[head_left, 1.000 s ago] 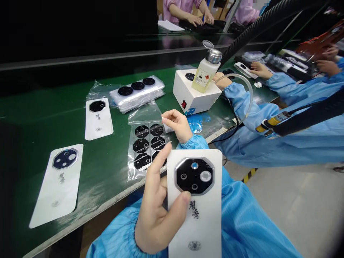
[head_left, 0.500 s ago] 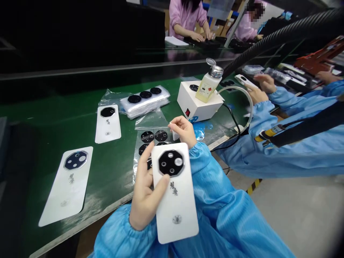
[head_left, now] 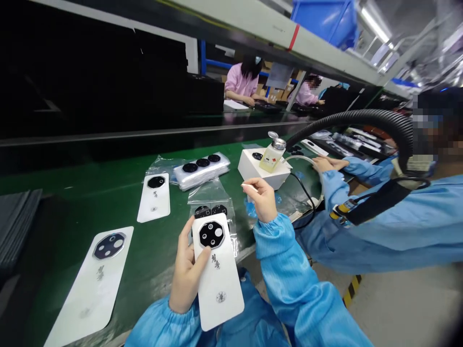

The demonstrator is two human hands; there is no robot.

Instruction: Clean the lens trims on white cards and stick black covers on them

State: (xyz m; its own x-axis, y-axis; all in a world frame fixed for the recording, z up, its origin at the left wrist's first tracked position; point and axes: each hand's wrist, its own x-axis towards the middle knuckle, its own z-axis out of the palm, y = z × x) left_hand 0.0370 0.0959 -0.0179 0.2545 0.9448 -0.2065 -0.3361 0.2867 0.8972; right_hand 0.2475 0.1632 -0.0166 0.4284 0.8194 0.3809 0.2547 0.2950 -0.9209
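My left hand (head_left: 186, 274) is closed around the left edge of a white phone back cover (head_left: 220, 289), its thumb just below the black camera plate (head_left: 211, 234). The cover is tilted toward me in front of the bench edge. To the right, my right hand (head_left: 265, 198) is raised, its fingers pinched on a small white piece, perhaps a folded wipe, mostly hidden by the fingers. Behind the held cover lies a clear plastic bag (head_left: 208, 195) with black camera plates (head_left: 219, 210). Two more white back covers, a near one (head_left: 97, 294) and a farther one (head_left: 154, 200), lie on the left.
On the green bench (head_left: 72, 197) are a stack of bagged black plates (head_left: 202, 173) and a white box (head_left: 249, 168) bearing a pump bottle (head_left: 272, 156). A black ribbed hose (head_left: 347, 118) arches over the right side. A co-worker in blue (head_left: 361, 231) sits close on the right.
My right hand has moved right and away from the held cover, the white piece still pinched. My left hand keeps the cover. The view has tilted upward, and the co-worker's hands have lowered.
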